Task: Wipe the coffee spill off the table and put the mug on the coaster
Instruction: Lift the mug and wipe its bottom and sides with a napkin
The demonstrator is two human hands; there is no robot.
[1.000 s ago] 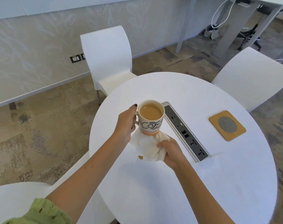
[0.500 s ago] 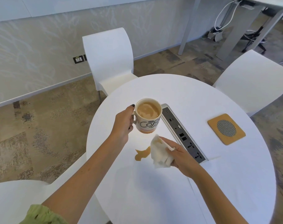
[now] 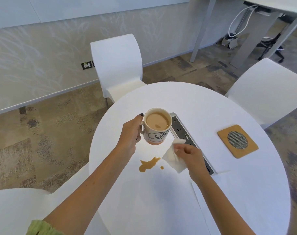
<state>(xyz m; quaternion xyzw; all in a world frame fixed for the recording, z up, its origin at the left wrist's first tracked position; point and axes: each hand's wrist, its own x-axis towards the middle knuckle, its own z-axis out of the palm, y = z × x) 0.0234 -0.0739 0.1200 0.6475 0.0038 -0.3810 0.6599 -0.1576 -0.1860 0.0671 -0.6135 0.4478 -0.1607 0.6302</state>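
The left hand (image 3: 130, 133) grips the mug (image 3: 157, 126) by its handle, fingers curled round it and thumb on top, and holds it in the air above the round white table (image 3: 161, 200) — the mug is nearly full of milky coffee and tips slightly. Just right of and below that grip, the right hand (image 3: 189, 154) pinches a white paper napkin (image 3: 174, 161) between thumb and fingertips; the napkin hangs crumpled from the pinch, its lower corner near the tabletop, though whether it touches the surface cannot be told. Left of the napkin and below the held mug lies the coffee spill (image 3: 148, 164), a brown puddle with a small separate drop beside it, not covered by the napkin. Behind the right hand a grey socket strip (image 3: 183, 131) runs set into the table, partly hidden by the wrist. Well to the right of both hands, beyond the strip, the square wooden coaster (image 3: 237, 141) with a round mesh centre lies flat — nothing stands on it. White chairs (image 3: 117, 65) stand round the table.
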